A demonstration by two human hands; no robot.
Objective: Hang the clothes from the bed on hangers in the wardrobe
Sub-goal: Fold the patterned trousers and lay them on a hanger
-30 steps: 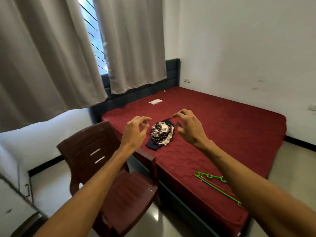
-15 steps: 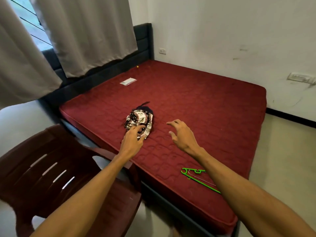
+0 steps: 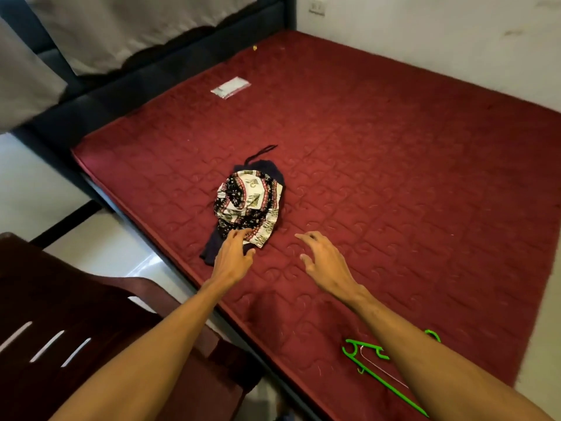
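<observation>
The patterned clothes lie bundled on a dark garment on the red bed, towards its left edge. The directions below take the bundle as the clock's centre. A small white packet lies on the mattress at 12 o'clock, well apart. The dark headboard and grey curtains stand beyond at 11. A brown plastic chair stands at 7, just beside the bed's edge and under the left forearm. A green hanger lies at 5 near the bed's near corner, partly hidden by the right forearm. The left hand touches the bundle's near edge with loosely bent fingers, with no plain grip. The right hand, at 4, is spread over the mattress and holds nothing. From 1 to 4 o'clock the mattress stretches open to the white wall and the pale floor.
</observation>
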